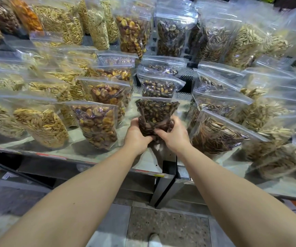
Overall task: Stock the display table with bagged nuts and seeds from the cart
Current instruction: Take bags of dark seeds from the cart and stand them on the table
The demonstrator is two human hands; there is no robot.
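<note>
While gripped at its base by left hand (137,130) and right hand (170,133), bag of dark seeds (157,113) could topple forward off display table (93,154) if stood carelessly.

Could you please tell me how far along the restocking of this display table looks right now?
Mostly done: rows of filled bags already cover the display table. In hand: the left hand and right hand grip a bag of dark seeds at the front of the middle column, in front of matching bags. Left: releasing it; the cart is out of view, so remaining stock is unknown.
</note>
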